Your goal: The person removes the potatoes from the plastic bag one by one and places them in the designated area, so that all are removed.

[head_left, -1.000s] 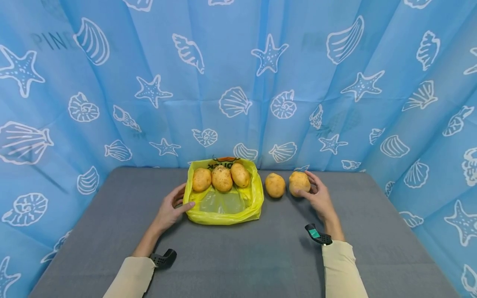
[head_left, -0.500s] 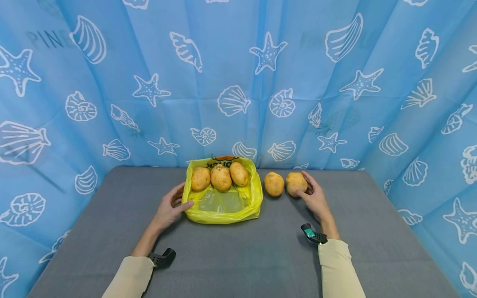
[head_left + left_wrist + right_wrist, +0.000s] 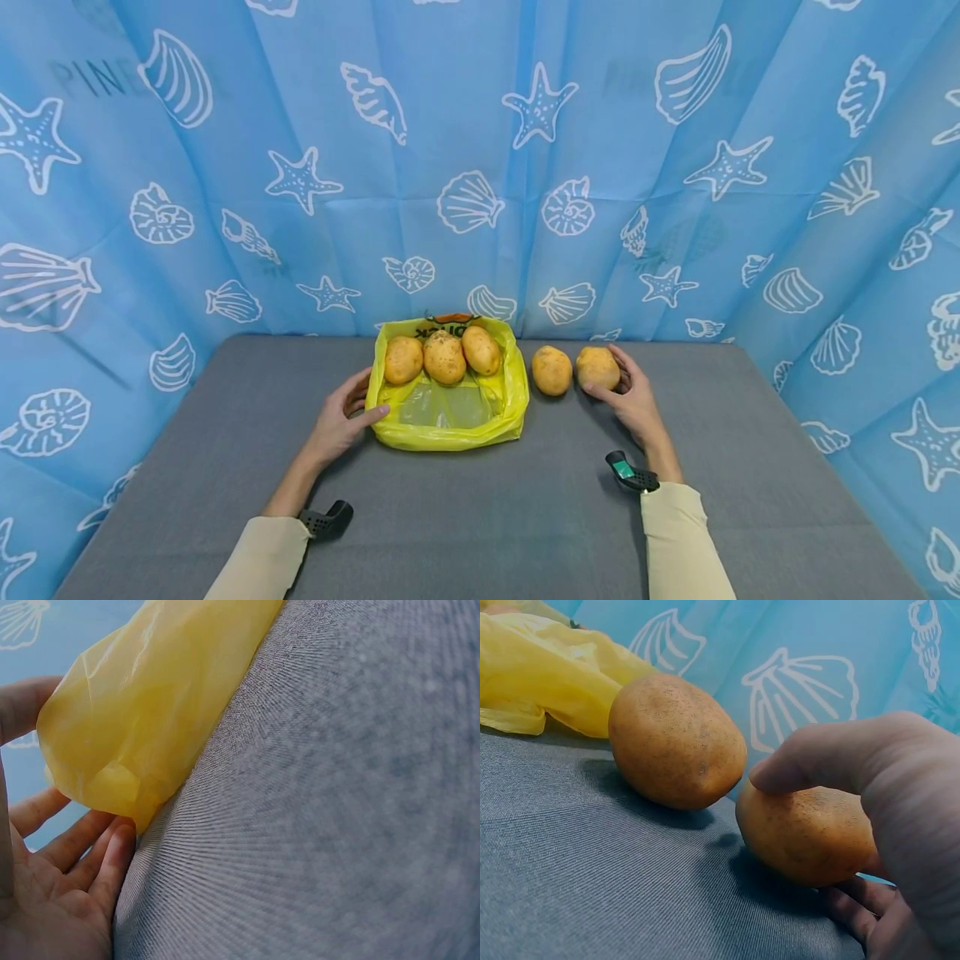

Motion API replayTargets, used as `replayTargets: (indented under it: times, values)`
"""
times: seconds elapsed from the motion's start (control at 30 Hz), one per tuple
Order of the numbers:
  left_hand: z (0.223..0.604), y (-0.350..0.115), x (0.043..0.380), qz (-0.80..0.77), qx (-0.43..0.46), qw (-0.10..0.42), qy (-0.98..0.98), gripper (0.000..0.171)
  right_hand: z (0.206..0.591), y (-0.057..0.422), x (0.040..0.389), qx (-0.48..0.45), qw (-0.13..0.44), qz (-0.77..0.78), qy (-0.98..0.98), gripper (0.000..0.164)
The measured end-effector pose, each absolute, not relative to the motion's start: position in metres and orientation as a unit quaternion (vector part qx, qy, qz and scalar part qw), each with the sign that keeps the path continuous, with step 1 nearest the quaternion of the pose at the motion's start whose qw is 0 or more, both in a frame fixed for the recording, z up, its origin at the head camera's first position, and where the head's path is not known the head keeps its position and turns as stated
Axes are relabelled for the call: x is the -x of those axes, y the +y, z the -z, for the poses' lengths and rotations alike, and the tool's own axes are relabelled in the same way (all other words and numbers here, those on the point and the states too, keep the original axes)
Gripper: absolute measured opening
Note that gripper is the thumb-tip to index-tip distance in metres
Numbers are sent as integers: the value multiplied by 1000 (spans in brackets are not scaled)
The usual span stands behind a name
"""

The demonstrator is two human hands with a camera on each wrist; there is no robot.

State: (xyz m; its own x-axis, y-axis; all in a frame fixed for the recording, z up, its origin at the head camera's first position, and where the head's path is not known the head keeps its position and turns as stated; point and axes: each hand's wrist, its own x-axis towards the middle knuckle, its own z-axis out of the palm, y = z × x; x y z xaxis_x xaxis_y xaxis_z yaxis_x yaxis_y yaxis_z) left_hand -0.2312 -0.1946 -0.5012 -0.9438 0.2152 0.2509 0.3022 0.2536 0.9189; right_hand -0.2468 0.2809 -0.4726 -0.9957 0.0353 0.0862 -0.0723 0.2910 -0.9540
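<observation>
A yellow plastic bag (image 3: 450,439) is held at its left side by a person's left hand (image 3: 337,425), its thumb laid over the rim and its fingers placed along the outer wall, on a grey cloth-covered surface (image 3: 480,517). Three potatoes (image 3: 444,358) are lined up inside along the far wall, and the bag's mouth is turned upward, with the near part of its bottom left exposed to view. To the right of the bag, an outermost potato (image 3: 596,367) is pinched between the thumb and curled fingers of the right hand (image 3: 633,404); whether its full weight is borne by the surface cannot be told. Between that one and the bag, a second loose potato (image 3: 552,372) is seen resting on the surface, just beside both and touched by neither hand. Dark lettering and an orange mark (image 3: 454,318), partly hidden by folds, are printed at the bag's far rim. Cream sleeves (image 3: 258,558) and black wrist bands (image 3: 633,473) are worn on both arms. The scene is backed by a blue curtain (image 3: 465,125) patterned with white shells and starfish.
</observation>
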Motion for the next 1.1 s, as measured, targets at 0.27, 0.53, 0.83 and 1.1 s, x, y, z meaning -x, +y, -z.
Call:
replayTargets:
  times: [0.27, 0.53, 0.83, 1.1]
  values:
    - [500, -194, 231, 585, 161, 37, -794, 68, 474, 281, 247, -18, 25, -581, -813, 87]
    - [500, -194, 231, 587, 162, 38, -793, 68, 464, 277, 243, -23, 25, -567, -823, 84]
    - [501, -194, 231, 585, 160, 35, -794, 68, 484, 285, 251, -27, 40, -558, -828, 87]
    - [501, -194, 231, 582, 158, 34, -797, 68, 481, 283, 250, -26, 40, -559, -828, 89]
